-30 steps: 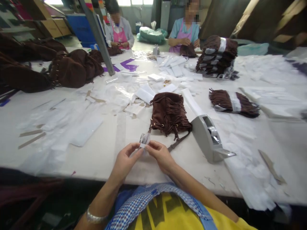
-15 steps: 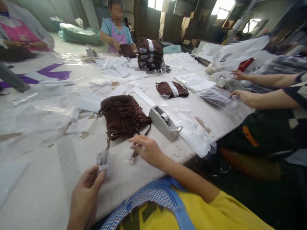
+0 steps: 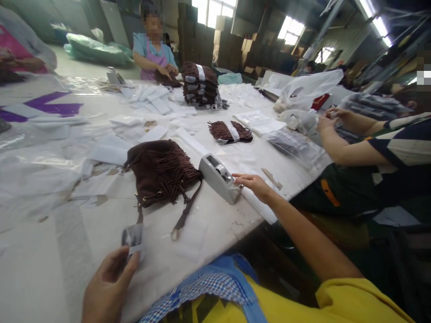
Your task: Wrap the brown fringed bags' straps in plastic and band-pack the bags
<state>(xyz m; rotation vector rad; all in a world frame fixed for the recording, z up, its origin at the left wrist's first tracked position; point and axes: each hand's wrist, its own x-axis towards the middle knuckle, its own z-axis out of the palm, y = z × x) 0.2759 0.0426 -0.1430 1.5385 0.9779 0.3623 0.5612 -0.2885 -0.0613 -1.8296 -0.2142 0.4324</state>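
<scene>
My left hand [image 3: 111, 278] is closed on a plastic-wrapped strap [image 3: 133, 237], pinched between thumb and fingers near the table's front edge. The strap runs up to a dark brown fringed bag [image 3: 161, 172] lying on the table. Its other strap [image 3: 185, 211], with a metal clasp at the end, lies loose to the right. My right hand [image 3: 254, 185] is stretched out to a grey tape dispenser [image 3: 220, 179], fingertips at its cutting end. The fingers look extended; the thumb is hard to see.
A banded fringed bundle [image 3: 232, 131] lies beyond the dispenser, with a taller stack [image 3: 200, 85] behind. White sheets [image 3: 111, 150] and scraps cover the left side. At right a co-worker's hands [image 3: 326, 119] are near plastic-wrapped goods [image 3: 296, 143]. Another person [image 3: 155, 54] works across the table.
My right hand has moved from beside the loose strap to the right, up to the tape dispenser. The left hand still holds the wrapped strap. The view has shifted slightly.
</scene>
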